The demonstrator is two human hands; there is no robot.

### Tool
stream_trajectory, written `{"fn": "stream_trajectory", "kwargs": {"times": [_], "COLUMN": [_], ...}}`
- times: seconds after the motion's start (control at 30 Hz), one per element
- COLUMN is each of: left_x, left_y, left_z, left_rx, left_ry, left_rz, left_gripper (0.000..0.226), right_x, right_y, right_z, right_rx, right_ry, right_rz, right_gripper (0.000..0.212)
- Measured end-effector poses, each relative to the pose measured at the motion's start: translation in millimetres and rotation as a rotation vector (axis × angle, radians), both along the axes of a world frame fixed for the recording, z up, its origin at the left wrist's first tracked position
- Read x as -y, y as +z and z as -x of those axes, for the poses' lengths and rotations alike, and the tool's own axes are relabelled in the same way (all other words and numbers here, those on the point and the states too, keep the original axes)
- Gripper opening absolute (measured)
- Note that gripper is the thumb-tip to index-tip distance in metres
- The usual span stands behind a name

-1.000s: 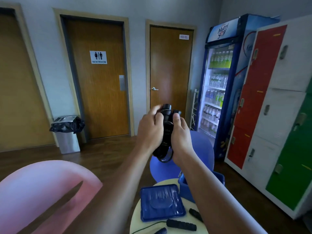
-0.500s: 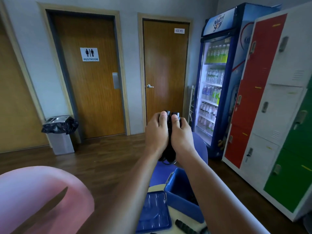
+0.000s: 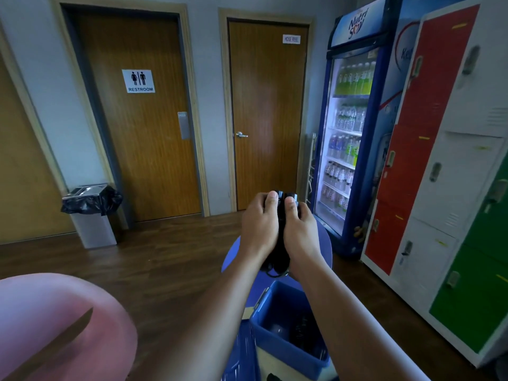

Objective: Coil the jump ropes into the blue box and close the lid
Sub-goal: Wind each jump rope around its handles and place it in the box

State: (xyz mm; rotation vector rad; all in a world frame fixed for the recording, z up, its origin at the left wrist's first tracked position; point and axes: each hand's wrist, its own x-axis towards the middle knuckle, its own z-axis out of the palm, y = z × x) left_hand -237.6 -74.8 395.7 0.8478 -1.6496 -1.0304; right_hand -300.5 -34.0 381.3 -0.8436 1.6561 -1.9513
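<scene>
A coiled black jump rope (image 3: 281,259) with its two handles upright is pressed between my left hand (image 3: 259,224) and my right hand (image 3: 299,229), held in the air above the blue box (image 3: 277,342). The open box stands on a small round table at the bottom of the view, and dark rope lies inside it. Left of the box, a sliver of the blue lid (image 3: 233,367) shows under my left forearm. Rope loops hang out below my palms.
A pink chair (image 3: 55,325) is at the lower left and a blue chair (image 3: 233,259) stands behind the table. A drinks fridge (image 3: 354,127) and coloured lockers (image 3: 439,160) line the right wall. A bin (image 3: 90,213) stands by the restroom door.
Both hands have closed tighter on the rope bundle and come lower, toward the box. The view has shifted so that the box sits under my hands and the loose handles on the table are out of sight.
</scene>
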Motion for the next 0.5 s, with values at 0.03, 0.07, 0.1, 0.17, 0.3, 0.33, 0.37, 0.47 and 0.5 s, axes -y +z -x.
{"fn": "stream_trajectory", "kwargs": {"times": [0.03,0.07,0.1,0.17,0.3,0.33,0.37,0.47,0.5], "left_x": [2.6,4.9,8.1,13.9,12.4,11.0,10.4,15.2,18.1], "left_y": [2.0,3.3,2.3,-4.8,-30.7,-32.9,-33.8,-35.5,-36.8], "left_z": [2.3,3.6,3.5,0.3,-0.5,2.9,5.8,7.2,6.0], "left_rx": [0.006,0.011,0.016,0.070,0.015,-0.075,-0.158,-0.132,-0.088], "left_ry": [-0.022,-0.044,-0.063,-0.080,-0.114,-0.100,-0.069,0.092,0.114], "left_rz": [-0.007,-0.011,-0.017,-0.062,-0.329,-0.396,-0.427,-0.299,-0.242], "left_gripper": [0.029,0.028,0.028,0.038,0.044,0.041,0.039,0.036,0.035], "right_x": [1.5,2.8,4.5,7.5,10.5,10.6,7.9,0.8,-3.0], "right_y": [0.7,2.4,4.0,7.5,12.0,10.5,10.1,4.2,4.4], "right_z": [4.3,8.6,13.3,23.3,38.1,41.6,44.2,63.8,71.2], "right_rx": [0.000,0.006,0.040,0.225,0.554,0.547,0.494,0.122,0.025], "right_ry": [0.005,0.007,0.005,0.018,0.047,0.059,0.071,0.071,0.064], "right_rz": [0.007,0.012,0.021,0.081,0.139,0.097,0.026,-0.188,-0.212], "right_gripper": [0.031,0.030,0.029,0.029,0.029,0.027,0.024,0.011,0.007]}}
